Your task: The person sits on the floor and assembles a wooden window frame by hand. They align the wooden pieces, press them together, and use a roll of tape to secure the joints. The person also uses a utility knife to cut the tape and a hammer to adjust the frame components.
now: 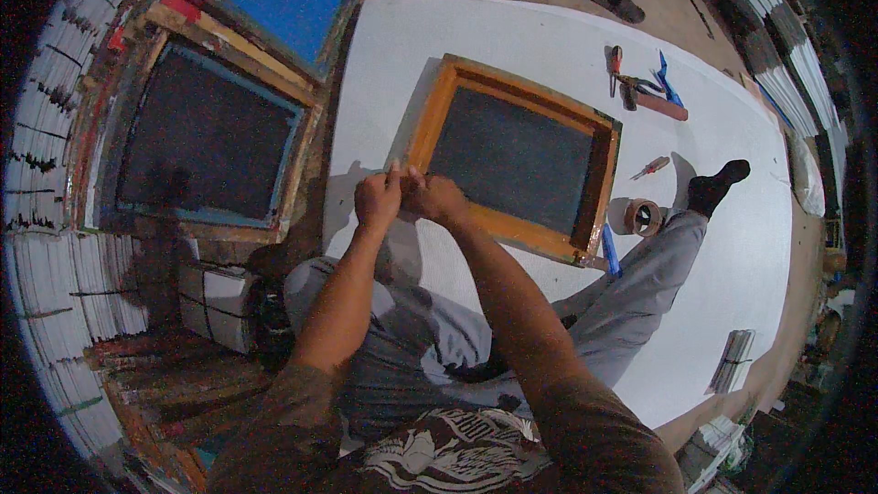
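Observation:
A wooden screen frame (521,85) with dark grey mesh (517,160) lies on a white sheet (732,265) in front of me. At its near left corner my left hand (376,199) is closed, its thumb pointing up along the frame's outer edge. My right hand (439,198) is closed over the same corner, beside the left one, thumb against the wood. Whatever may be pinched in the left fingers is hidden. By the frame's near right corner lie a blue-handled cutter (611,252) and a roll of tape (633,218).
Beyond the tape sits a screwdriver (652,168). Farther off are pliers (641,85), a blue tool (667,78) and a brown bar (660,107). Other framed screens, one dark (206,133) and one blue (274,0), lean at left near paper stacks (50,284). My outstretched leg (645,265) crosses the sheet.

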`<move>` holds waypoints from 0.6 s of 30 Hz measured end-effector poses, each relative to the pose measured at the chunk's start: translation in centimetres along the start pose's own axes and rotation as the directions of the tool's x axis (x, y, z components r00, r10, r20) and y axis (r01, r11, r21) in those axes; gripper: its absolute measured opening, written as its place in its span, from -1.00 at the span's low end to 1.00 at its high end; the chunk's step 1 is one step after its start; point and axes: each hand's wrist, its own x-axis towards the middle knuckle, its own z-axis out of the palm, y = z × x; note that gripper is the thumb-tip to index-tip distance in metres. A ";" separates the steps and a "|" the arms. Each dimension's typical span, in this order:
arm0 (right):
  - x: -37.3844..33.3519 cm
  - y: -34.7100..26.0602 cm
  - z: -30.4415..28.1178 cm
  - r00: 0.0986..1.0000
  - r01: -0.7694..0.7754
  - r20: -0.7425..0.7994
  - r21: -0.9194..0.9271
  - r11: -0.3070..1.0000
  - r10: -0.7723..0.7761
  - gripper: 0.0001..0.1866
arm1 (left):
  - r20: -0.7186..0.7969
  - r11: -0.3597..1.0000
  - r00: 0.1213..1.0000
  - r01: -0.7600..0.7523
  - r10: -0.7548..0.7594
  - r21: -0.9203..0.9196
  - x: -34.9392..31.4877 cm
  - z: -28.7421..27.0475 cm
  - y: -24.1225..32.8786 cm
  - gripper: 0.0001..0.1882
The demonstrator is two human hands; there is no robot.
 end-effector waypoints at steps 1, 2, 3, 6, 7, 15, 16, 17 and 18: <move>-0.4 -0.3 -0.3 1.000 -0.001 0.017 -0.018 1.000 0.002 -0.16 | -0.051 0.999 0.998 -0.025 0.027 0.024 0.1 0.5 -0.4 -0.32; -0.8 -0.6 -0.5 0.999 -0.004 0.034 -0.034 0.999 0.005 -0.16 | -0.099 0.997 0.994 -0.051 0.056 0.050 0.2 0.9 -0.8 -0.33; -1.6 -1.4 -1.3 0.999 -0.033 0.035 -0.070 0.997 0.036 -0.16 | -0.110 0.997 0.991 -0.069 0.073 0.036 0.2 1.3 -0.9 -0.33; -0.3 -1.1 0.5 0.999 -0.037 -0.038 -0.106 0.994 0.034 -0.16 | -0.078 0.996 0.993 -0.089 0.086 -0.024 0.9 2.3 -1.8 -0.34; 0.6 -1.1 1.5 0.998 -0.020 -0.069 -0.111 0.994 0.012 -0.16 | -0.034 0.997 0.998 -0.056 0.054 -0.053 1.6 2.5 -3.3 -0.34; -6.1 5.7 -5.6 0.990 -0.141 -0.016 -0.216 0.966 0.141 -0.20 | -0.010 0.995 0.997 -0.081 0.082 0.058 -0.2 0.5 0.7 -0.28; -7.0 6.6 -7.1 0.949 -0.305 0.044 -0.125 0.944 0.313 -0.26 | -0.048 0.992 0.994 -0.092 0.096 0.083 -0.5 0.4 0.2 -0.28; -7.7 9.5 -7.8 0.973 -0.201 0.044 -0.320 0.926 0.226 -0.34 | -0.081 0.988 0.989 -0.113 0.121 0.104 -0.7 0.3 0.4 -0.28; -8.9 13.3 -8.0 0.995 -0.090 -0.006 -0.441 0.893 0.098 -0.36 | -0.109 0.983 0.983 -0.137 0.151 0.121 -0.9 0.4 0.7 -0.28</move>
